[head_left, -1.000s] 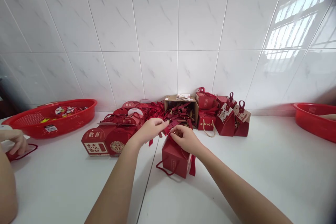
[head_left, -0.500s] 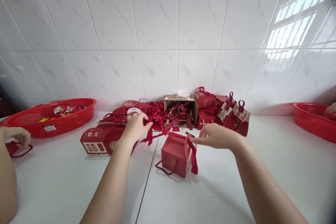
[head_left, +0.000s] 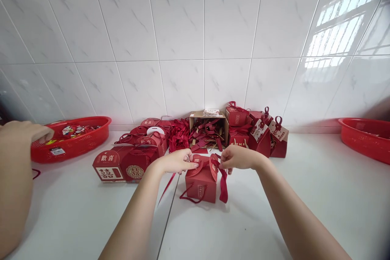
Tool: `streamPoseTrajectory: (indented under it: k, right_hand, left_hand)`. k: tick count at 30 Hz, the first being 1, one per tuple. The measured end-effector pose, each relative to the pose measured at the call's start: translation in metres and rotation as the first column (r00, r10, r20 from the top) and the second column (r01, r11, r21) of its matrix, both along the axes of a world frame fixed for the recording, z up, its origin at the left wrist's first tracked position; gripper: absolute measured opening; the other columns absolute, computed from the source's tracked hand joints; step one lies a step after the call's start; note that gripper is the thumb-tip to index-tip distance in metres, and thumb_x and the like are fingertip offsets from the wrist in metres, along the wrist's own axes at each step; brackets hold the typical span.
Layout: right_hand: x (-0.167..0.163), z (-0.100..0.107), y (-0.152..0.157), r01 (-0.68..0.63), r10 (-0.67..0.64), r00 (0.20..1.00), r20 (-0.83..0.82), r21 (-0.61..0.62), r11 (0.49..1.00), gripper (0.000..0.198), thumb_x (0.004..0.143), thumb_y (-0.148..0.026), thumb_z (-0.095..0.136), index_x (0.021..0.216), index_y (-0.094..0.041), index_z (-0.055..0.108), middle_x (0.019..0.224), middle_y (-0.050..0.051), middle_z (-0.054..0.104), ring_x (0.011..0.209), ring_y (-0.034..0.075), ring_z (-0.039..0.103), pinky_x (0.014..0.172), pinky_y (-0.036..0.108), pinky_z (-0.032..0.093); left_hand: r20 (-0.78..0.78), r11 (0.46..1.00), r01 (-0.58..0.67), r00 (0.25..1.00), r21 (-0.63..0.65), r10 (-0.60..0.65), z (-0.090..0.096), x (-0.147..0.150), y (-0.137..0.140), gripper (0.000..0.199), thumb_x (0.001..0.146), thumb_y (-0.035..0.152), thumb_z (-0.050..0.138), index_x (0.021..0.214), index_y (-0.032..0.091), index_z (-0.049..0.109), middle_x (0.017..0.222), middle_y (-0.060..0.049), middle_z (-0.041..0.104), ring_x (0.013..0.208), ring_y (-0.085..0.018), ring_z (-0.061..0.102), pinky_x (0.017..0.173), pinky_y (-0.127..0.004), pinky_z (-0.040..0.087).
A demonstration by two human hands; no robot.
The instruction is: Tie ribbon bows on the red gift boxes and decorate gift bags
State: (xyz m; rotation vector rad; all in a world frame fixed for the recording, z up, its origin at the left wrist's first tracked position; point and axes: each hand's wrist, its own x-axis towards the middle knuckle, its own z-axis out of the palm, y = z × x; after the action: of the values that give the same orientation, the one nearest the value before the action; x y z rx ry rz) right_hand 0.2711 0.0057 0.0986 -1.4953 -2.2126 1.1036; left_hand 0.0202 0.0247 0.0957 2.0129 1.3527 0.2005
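A small red gift box [head_left: 201, 183] stands on the white table in front of me, its rounded top flaps drawn upright and a twisted cord handle hanging on its near side. A red ribbon [head_left: 224, 187] runs across the top, with one tail down the right side and another trailing at the left. My left hand [head_left: 179, 161] is closed in a pinch on the ribbon at the box's left top edge. On the opposite side, my right hand [head_left: 240, 157] pinches the ribbon beside the right flap; its fingertips are partly hidden.
Several finished-looking red boxes [head_left: 111, 164] stand at left; more boxes [head_left: 237, 115] are stacked at right. Between them lie loose ribbons [head_left: 179, 134] and an open carton [head_left: 226, 132] of red strips. Another person's hand [head_left: 30, 132] reaches over a red basket [head_left: 91, 136]. Another basket [head_left: 365, 140] is far right.
My left hand has moved from the ribbon pile down to the box's left side, bringing a ribbon end. The box has turned slightly. The other person's hand has risen to the left basket.
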Motion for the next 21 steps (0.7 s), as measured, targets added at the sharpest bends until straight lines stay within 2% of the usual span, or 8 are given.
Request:
streamPoseTrajectory:
  k: [3, 6, 11, 13, 15, 18, 21]
  right_hand:
    - [0.0, 0.0, 0.002, 0.004, -0.003, 0.999, -0.054, 0.002, 1.0, 0.012, 0.067, -0.024, 0.067, 0.061, -0.018, 0.058, 0.063, -0.002, 0.06, 0.061, 0.012, 0.05, 0.052, 0.024, 0.032]
    - [-0.001, 0.0, 0.002, 0.007, -0.014, 0.992, -0.127, -0.056, 0.998, 0.011, 0.066, -0.02, 0.067, 0.069, -0.018, 0.057, 0.068, -0.002, 0.061, 0.065, 0.012, 0.054, 0.056, 0.023, 0.036]
    - [0.001, -0.01, -0.01, 0.048, -0.097, 0.952, -0.29, -0.172, 0.984, 0.025, 0.08, -0.039, 0.061, 0.093, -0.023, 0.048, 0.09, 0.001, 0.067, 0.083, 0.013, 0.064, 0.069, 0.025, 0.048]
    - [0.0, -0.018, -0.016, 0.072, -0.141, 0.933, -0.331, -0.212, 0.975, 0.034, 0.075, -0.041, 0.069, 0.093, -0.023, 0.047, 0.087, 0.0, 0.066, 0.082, 0.014, 0.064, 0.07, 0.026, 0.05]
    - [-0.003, -0.023, -0.02, 0.086, -0.169, 0.917, -0.362, -0.233, 0.969, 0.034, 0.071, -0.031, 0.074, 0.092, -0.021, 0.048, 0.078, -0.001, 0.065, 0.077, 0.015, 0.064, 0.07, 0.028, 0.051]
    - [-0.004, -0.023, -0.022, 0.132, -0.202, 0.898, -0.392, -0.198, 0.971, 0.024, 0.076, -0.016, 0.059, 0.095, -0.022, 0.046, 0.07, -0.002, 0.065, 0.07, 0.015, 0.066, 0.066, 0.027, 0.05]
    - [0.001, -0.015, -0.022, 0.24, -0.281, 0.886, -0.369, -0.154, 0.959, 0.018, 0.079, -0.011, 0.046, 0.093, -0.022, 0.045, 0.066, -0.002, 0.065, 0.063, 0.013, 0.064, 0.058, 0.024, 0.046]
  left_hand:
    - [0.016, 1.0, -0.005, 1.0, -0.019, 0.005, 0.004, -0.005, -0.001, 0.04, 0.07, 0.056, 0.063, 0.086, 0.021, 0.051, 0.083, -0.001, 0.055, 0.071, -0.015, 0.051, 0.056, -0.024, 0.043]
    - [0.001, 1.0, -0.03, 1.0, 0.004, 0.03, 0.006, -0.013, 0.0, 0.039, 0.069, 0.055, 0.064, 0.082, 0.019, 0.054, 0.08, -0.001, 0.055, 0.066, -0.014, 0.048, 0.054, -0.024, 0.039]
    - [-0.018, 0.996, -0.062, 0.998, 0.064, 0.064, 0.007, -0.021, 0.003, 0.032, 0.066, 0.049, 0.065, 0.073, 0.019, 0.054, 0.07, 0.002, 0.054, 0.059, -0.013, 0.046, 0.054, -0.024, 0.033]
    - [-0.028, 0.994, -0.08, 0.996, 0.074, 0.083, 0.005, -0.022, 0.004, 0.03, 0.063, 0.045, 0.067, 0.068, 0.019, 0.053, 0.066, 0.002, 0.054, 0.058, -0.014, 0.046, 0.054, -0.024, 0.031]
    - [-0.037, 0.991, -0.107, 0.993, 0.082, 0.11, 0.003, -0.022, 0.006, 0.028, 0.059, 0.042, 0.069, 0.067, 0.019, 0.055, 0.066, 0.002, 0.056, 0.059, -0.015, 0.047, 0.054, -0.024, 0.031]
    - [-0.044, 0.988, -0.136, 0.989, 0.077, 0.14, 0.001, -0.023, 0.007, 0.027, 0.055, 0.04, 0.072, 0.066, 0.019, 0.06, 0.069, 0.0, 0.058, 0.061, -0.016, 0.048, 0.055, -0.025, 0.031]
    - [-0.03, 0.99, -0.131, 0.991, 0.044, 0.133, 0.005, -0.027, 0.004, 0.03, 0.057, 0.045, 0.073, 0.056, 0.018, 0.059, 0.058, 0.001, 0.052, 0.055, -0.014, 0.042, 0.053, -0.025, 0.027]
